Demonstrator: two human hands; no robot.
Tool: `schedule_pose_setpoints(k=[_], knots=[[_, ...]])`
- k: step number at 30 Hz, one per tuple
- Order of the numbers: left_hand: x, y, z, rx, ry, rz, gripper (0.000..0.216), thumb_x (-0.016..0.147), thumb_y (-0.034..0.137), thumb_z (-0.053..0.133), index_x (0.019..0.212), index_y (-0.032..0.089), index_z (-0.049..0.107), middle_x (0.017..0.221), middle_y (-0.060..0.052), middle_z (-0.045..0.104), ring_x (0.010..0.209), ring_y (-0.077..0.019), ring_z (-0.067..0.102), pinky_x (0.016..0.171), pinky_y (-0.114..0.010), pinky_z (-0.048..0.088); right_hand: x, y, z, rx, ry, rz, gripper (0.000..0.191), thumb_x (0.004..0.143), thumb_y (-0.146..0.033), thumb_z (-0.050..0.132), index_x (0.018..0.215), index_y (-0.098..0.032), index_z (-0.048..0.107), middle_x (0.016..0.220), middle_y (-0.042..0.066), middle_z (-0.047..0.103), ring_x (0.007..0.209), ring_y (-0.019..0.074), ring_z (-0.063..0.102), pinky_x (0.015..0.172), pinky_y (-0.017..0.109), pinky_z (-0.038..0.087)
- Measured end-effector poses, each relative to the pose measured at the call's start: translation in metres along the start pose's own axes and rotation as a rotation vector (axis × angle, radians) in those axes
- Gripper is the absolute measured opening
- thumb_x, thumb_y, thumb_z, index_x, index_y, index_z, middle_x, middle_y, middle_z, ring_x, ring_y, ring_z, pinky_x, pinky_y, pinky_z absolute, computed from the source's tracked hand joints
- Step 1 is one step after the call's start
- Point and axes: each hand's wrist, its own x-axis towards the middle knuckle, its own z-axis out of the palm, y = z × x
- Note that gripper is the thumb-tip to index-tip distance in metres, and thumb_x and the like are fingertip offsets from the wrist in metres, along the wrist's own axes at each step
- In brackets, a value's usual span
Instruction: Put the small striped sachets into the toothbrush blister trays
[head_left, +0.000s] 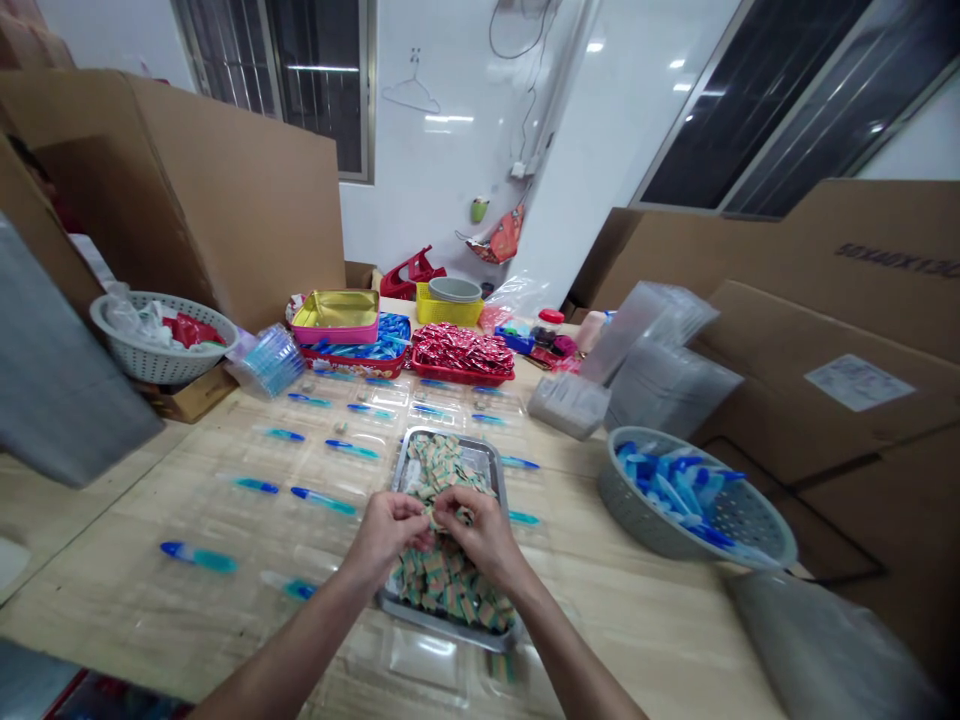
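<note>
Small packet (433, 516) pinched between fingers of left hand (386, 535), right hand (480, 535), above metal tray (450, 622)

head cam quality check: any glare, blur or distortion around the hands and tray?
Head view: strong wide-angle bending at the edges, walls and cardboard lean; ceiling-light glare on the glossy wall; grey basket and plastic stack at right are motion-smeared; left hand, right hand and metal tray evenly lit, fairly sharp.

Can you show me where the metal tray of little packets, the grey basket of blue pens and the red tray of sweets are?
metal tray (495, 462), head view, on its bare right rim.
grey basket (750, 520), head view, on its perforated inner wall.
red tray (459, 378), head view, on its front edge.
</note>
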Motion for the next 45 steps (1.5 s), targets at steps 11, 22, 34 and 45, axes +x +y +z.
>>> schedule_pose_setpoints(k=[11, 22, 34, 45], knots=[[0.009, -0.013, -0.01, 0.012, 0.111, 0.001, 0.024, 0.048, 0.029, 0.071, 0.063, 0.014, 0.058, 0.05, 0.0, 0.063, 0.048, -0.0144, 0.06, 0.047, -0.022, 0.047, -0.004, 0.012, -0.017, -0.323, -0.17, 0.03, 0.01, 0.074, -0.013, 0.054, 0.071, -0.017, 0.063, 0.071, 0.002, 0.062, 0.074, 0.0175, 0.054, 0.071, 0.029, 0.037], [0.021, -0.018, -0.005, -0.011, 0.136, 0.048, 0.029, 0.049, 0.032, 0.075, 0.066, 0.014, 0.059, 0.049, 0.001, 0.062, 0.044, -0.0141, 0.059, 0.043, -0.022, 0.047, 0.006, 0.019, -0.018, 0.237, -0.157, 0.16, 0.019, 0.076, -0.035, 0.06, 0.072, -0.016, 0.061, 0.063, -0.001, 0.055, 0.061, 0.0128, 0.047, 0.058, 0.024, 0.036], [0.018, -0.017, 0.003, 0.02, 0.064, 0.006, 0.028, 0.048, 0.031, 0.074, 0.065, 0.013, 0.061, 0.047, 0.002, 0.06, 0.041, -0.011, 0.054, 0.042, -0.021, 0.046, 0.003, 0.017, -0.005, -0.055, -0.074, 0.025, 0.013, 0.082, -0.017, 0.05, 0.073, -0.018, 0.061, 0.062, -0.002, 0.054, 0.061, 0.0129, 0.049, 0.06, 0.023, 0.036], [0.022, -0.015, 0.001, 0.06, 0.089, 0.032, 0.018, 0.048, 0.022, 0.069, 0.061, 0.013, 0.06, 0.046, 0.001, 0.06, 0.039, -0.0096, 0.051, 0.041, -0.019, 0.042, 0.001, 0.024, -0.011, -0.203, -0.069, 0.01, 0.012, 0.08, -0.013, 0.055, 0.072, -0.019, 0.061, 0.068, 0.0, 0.062, 0.068, 0.0162, 0.056, 0.068, 0.028, 0.039]])
